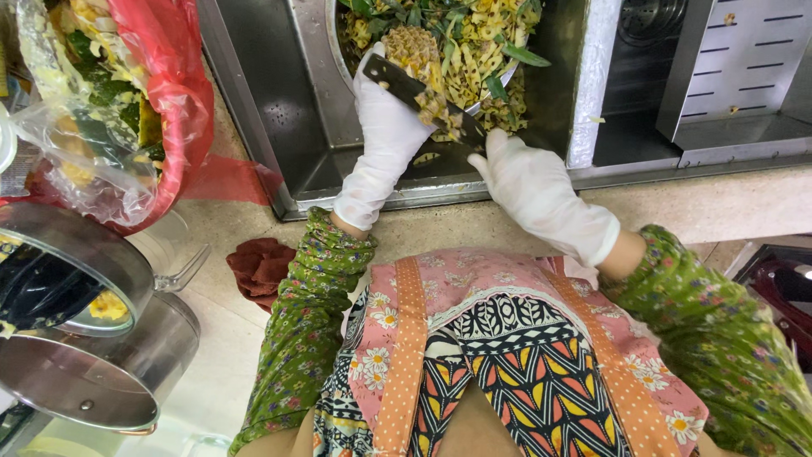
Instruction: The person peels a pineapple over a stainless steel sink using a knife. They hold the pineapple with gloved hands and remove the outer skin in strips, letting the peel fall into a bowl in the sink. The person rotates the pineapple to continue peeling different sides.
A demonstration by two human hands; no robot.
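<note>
My left hand (pixel 385 135), gloved white, is closed around the pineapple (pixel 416 52) over the peel-filled metal bowl (pixel 338 42) in the sink (pixel 279 101). My right hand (pixel 534 188) grips the knife (pixel 423 95) handle, its dark blade laid across the fruit.

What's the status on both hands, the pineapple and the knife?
Left hand gripping pineapple over bowl of peelings. Right hand on knife, blade against the fruit. Nothing in the way.
</note>
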